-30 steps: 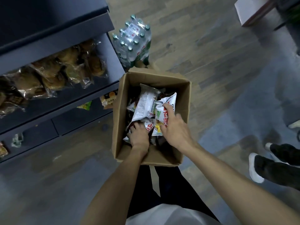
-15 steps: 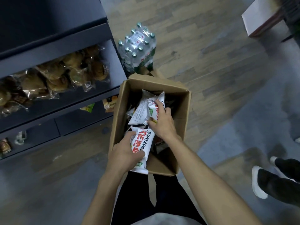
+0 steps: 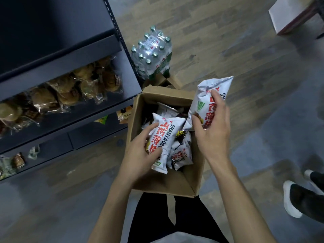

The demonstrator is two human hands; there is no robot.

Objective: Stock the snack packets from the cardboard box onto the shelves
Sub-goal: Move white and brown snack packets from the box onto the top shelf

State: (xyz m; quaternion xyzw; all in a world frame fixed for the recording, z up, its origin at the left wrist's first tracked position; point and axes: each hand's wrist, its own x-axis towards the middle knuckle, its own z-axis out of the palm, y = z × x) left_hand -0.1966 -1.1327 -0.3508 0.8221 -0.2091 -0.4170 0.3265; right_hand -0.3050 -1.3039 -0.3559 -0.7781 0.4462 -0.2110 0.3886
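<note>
An open cardboard box (image 3: 175,185) stands on the floor in front of my legs, with several white snack packets (image 3: 181,153) with red lettering inside. My left hand (image 3: 140,151) grips one white packet (image 3: 166,135) over the box's left half. My right hand (image 3: 212,125) holds a second white packet (image 3: 207,95) lifted above the box's right rim. The dark shelves (image 3: 73,67) stand to the left; the middle shelf carries clear-wrapped brown buns (image 3: 70,90).
A shrink-wrapped pack of water bottles (image 3: 152,55) stands on the floor behind the box. Another person's dark shoes with white soles (image 3: 298,199) are at the lower right. A white box (image 3: 291,16) sits at the top right. Small packets (image 3: 17,160) lie on the lowest shelf.
Both hands have risen out of the box, each with a packet. The right hand's packet moved up and to the right, past the rim; the left packet came up over the box's left half.
</note>
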